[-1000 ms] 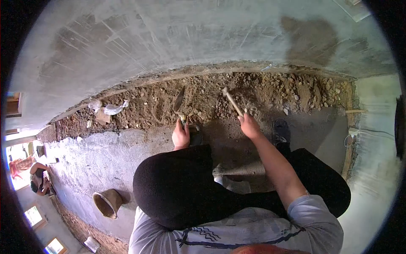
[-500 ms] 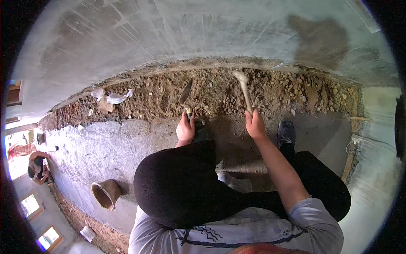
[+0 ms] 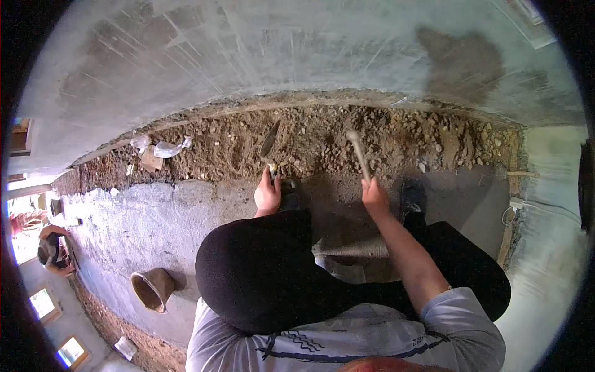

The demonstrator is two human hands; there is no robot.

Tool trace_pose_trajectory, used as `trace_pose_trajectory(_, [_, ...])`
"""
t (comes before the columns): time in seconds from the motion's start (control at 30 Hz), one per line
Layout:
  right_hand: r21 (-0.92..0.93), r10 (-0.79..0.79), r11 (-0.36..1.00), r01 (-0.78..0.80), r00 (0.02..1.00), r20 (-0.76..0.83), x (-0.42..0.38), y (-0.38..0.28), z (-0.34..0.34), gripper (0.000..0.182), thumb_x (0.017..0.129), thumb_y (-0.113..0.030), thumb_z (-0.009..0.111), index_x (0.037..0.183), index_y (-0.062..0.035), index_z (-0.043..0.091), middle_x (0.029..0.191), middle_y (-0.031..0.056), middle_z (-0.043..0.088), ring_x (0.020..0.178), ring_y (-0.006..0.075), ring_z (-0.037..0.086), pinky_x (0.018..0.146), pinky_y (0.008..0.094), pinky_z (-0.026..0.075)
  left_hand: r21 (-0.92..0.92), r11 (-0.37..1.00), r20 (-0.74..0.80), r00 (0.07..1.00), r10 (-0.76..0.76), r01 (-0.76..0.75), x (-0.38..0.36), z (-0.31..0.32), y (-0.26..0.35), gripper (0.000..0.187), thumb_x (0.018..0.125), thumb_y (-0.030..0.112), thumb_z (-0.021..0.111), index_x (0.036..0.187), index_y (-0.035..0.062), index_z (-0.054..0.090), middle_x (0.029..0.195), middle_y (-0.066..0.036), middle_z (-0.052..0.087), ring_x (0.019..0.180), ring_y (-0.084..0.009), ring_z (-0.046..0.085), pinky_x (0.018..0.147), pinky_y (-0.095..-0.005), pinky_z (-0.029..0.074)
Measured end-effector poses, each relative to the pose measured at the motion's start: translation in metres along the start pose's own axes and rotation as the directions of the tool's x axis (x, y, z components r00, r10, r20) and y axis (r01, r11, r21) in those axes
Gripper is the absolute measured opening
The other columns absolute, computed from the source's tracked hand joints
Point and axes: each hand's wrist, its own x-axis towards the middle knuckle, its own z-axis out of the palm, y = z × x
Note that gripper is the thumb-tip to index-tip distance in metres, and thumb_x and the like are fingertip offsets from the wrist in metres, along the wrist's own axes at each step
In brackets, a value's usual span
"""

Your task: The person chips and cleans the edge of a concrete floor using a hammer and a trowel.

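Observation:
My left hand (image 3: 268, 197) is closed round the handle of a pointed trowel (image 3: 269, 139), its blade angled up over the rubble strip (image 3: 223, 146). In my right hand (image 3: 375, 197) is the handle of a hammer (image 3: 357, 152) with a pale head, its head over the stones and loose dirt. Both hands are in front of my bent knees, near the edge where the concrete floor (image 3: 155, 211) meets the rubble.
A bucket (image 3: 153, 290) stands on the floor to the left. Plastic scraps (image 3: 168, 149) lie on the rubble. A grey wall (image 3: 266, 49) runs behind it. Another person (image 3: 56, 250) crouches at far left. A white cable (image 3: 545, 208) is at right.
The hammer head has come down lower toward the rubble, and my right hand has dropped slightly. The trowel stays in my left hand, and the whole view has shifted a little.

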Motion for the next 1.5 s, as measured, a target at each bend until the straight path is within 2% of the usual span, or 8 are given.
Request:
trace_pose_trajectory(0.27, [0.263,-0.060,0.957,0.120,0.972,-0.226,0.000,-0.010,-0.017,0.038,0.106,-0.039,0.055,0.094,-0.0024,0.051,0.061,0.0136,0.049,0.047,0.0308,0.048,0.045,0.0444,0.035,-0.004,0.999,-0.029,0.999,0.042,-0.042,-0.001,-0.002,-0.004,0.053,0.102,0.040,0.057,0.142,0.0066,0.050,0.102,-0.029,0.070,0.092,-0.0497,0.066,0.074,-0.0561,0.053])
trace_pose_trajectory(0.43, [-0.070,0.099,0.994,-0.088,0.977,0.190,0.025,-0.018,-0.020,0.042,0.105,-0.042,0.054,0.103,-0.0003,0.055,0.078,0.0229,0.063,0.072,0.0461,0.064,0.061,0.0539,0.047,0.004,1.000,-0.021,0.999,0.026,-0.026,0.002,0.005,-0.003,0.053,0.102,0.040,0.057,0.143,0.0076,0.050,0.101,-0.028,0.070,0.088,-0.0479,0.068,0.071,-0.0553,0.054])
trace_pose_trajectory(0.67, [0.287,0.106,0.956,-0.061,0.984,-0.145,-0.017,0.007,-0.014,0.043,0.105,-0.043,0.053,0.099,-0.0004,0.055,0.077,0.0226,0.063,0.071,0.0456,0.065,0.060,0.0528,0.049,0.011,1.000,-0.021,1.000,0.020,-0.020,0.000,0.002,-0.006,0.053,0.102,0.040,0.057,0.144,0.0080,0.049,0.100,-0.028,0.070,0.089,-0.0490,0.067,0.074,-0.0568,0.053])
trace_pose_trajectory(0.7, [0.124,0.148,0.980,-0.153,0.988,0.047,-0.017,0.011,-0.018,0.042,0.105,-0.043,0.052,0.101,-0.0009,0.055,0.080,0.0231,0.063,0.073,0.0464,0.064,0.063,0.0544,0.049,0.017,1.000,-0.014,1.000,0.018,-0.018,-0.001,0.003,-0.007,0.053,0.102,0.040,0.057,0.143,0.0077,0.050,0.100,-0.028,0.070,0.090,-0.0488,0.067,0.074,-0.0564,0.053])
trace_pose_trajectory(1.17, [0.041,0.140,0.988,-0.149,0.975,0.171,0.010,-0.012,-0.023,0.043,0.105,-0.042,0.052,0.102,0.0013,0.056,0.087,0.0265,0.063,0.081,0.0497,0.062,0.071,0.0551,0.048,-0.010,1.000,0.015,1.000,0.019,-0.019,-0.001,-0.002,-0.003,0.054,0.103,0.042,0.055,0.143,0.0060,0.049,0.103,-0.028,0.070,0.092,-0.0495,0.067,0.074,-0.0561,0.053])
trace_pose_trajectory(1.27, [0.390,0.172,0.911,-0.133,0.983,-0.064,-0.011,-0.016,-0.014,0.043,0.104,-0.042,0.053,0.101,0.0005,0.056,0.086,0.0296,0.064,0.082,0.0528,0.062,0.073,0.0575,0.049,0.028,1.000,0.030,0.999,-0.015,0.014,-0.001,-0.002,-0.003,0.054,0.102,0.038,0.057,0.144,0.0053,0.049,0.104,-0.027,0.071,0.092,-0.0476,0.068,0.075,-0.0540,0.054])
trace_pose_trajectory(1.4, [-0.024,0.173,0.985,-0.172,0.960,0.219,-0.012,-0.004,-0.016,0.043,0.104,-0.042,0.053,0.106,0.0004,0.055,0.082,0.0281,0.064,0.080,0.0523,0.063,0.068,0.0569,0.049,0.023,0.999,-0.001,1.000,0.024,-0.024,0.000,0.003,-0.006,0.052,0.102,0.038,0.057,0.144,0.0068,0.050,0.105,-0.028,0.070,0.092,-0.0483,0.068,0.074,-0.0547,0.054])
trace_pose_trajectory(1.5, [0.126,0.142,0.981,-0.151,0.987,0.075,-0.018,-0.002,-0.019,0.042,0.104,-0.043,0.053,0.102,-0.0015,0.056,0.081,0.0271,0.065,0.077,0.0510,0.064,0.065,0.0572,0.049,0.007,1.000,0.003,1.000,0.003,-0.003,0.000,0.003,-0.006,0.053,0.102,0.038,0.057,0.144,0.0068,0.049,0.107,-0.028,0.070,0.094,-0.0487,0.067,0.076,-0.0553,0.054])
